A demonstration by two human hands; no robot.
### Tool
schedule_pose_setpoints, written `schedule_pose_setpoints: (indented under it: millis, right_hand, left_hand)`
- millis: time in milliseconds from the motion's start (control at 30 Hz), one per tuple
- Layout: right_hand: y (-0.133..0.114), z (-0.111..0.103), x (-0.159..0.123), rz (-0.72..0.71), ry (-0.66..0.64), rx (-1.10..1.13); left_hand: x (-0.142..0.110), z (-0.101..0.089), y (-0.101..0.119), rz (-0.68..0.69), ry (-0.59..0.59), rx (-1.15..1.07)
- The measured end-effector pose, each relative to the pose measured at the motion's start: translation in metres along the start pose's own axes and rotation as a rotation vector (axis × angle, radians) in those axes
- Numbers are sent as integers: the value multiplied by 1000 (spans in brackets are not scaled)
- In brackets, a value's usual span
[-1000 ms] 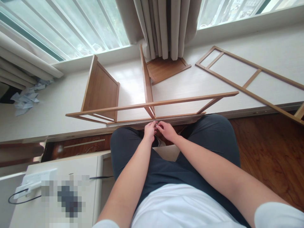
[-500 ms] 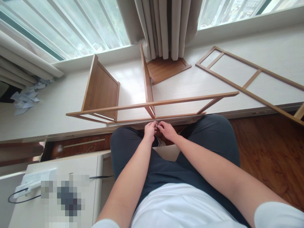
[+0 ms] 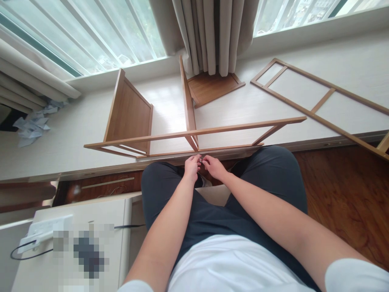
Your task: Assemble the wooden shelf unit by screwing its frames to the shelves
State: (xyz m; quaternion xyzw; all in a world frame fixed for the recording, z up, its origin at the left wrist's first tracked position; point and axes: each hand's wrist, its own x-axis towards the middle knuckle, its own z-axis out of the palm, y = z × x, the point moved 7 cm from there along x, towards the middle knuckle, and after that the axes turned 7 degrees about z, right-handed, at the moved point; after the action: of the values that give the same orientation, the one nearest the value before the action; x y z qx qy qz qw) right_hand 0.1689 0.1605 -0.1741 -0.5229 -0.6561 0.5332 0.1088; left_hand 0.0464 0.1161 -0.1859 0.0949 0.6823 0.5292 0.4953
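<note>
Between my knees, my left hand [image 3: 192, 165] and my right hand [image 3: 212, 166] meet with fingers bent close together. A tiny pale, shiny piece [image 3: 200, 160] shows between their fingertips; it is too small to name. Just beyond my hands a wooden frame [image 3: 219, 130] stands on its long side at the ledge's edge. One wooden panel [image 3: 129, 111] rises from its left end and another panel [image 3: 187, 97] from its middle. Neither hand touches the wood.
The pale window ledge [image 3: 322, 52] holds a second wooden frame [image 3: 322, 101] at the right and a loose wooden panel [image 3: 214, 87] under the curtain [image 3: 209, 36]. Torn paper [image 3: 32, 125] lies at the left. A white cabinet [image 3: 112, 243] with a power strip [image 3: 45, 231] stands beside my left leg.
Almost nothing differs. My hands stay together in the same place, with only a slight shift of the fingers around the small piece.
</note>
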Motion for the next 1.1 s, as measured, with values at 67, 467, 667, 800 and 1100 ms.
schedule_pose_setpoints:
  millis: [67, 467, 667, 800, 1100]
  right_hand:
    - [0, 1, 0, -2, -12, -6]
    - [-1, 4, -1, -6, -51, -6]
    - [-1, 3, -1, -3, -41, -2]
    - [-2, 3, -1, -10, -29, -7]
    - [-8, -1, -2, -29, 2, -22]
  left_hand:
    - [0, 0, 1, 4, -2, 1]
    - [0, 1, 2, 7, -11, 3]
    - [-1, 1, 3, 10, -4, 8]
    - [-2, 2, 2, 15, -3, 5]
    - [-2, 2, 1, 17, -13, 1]
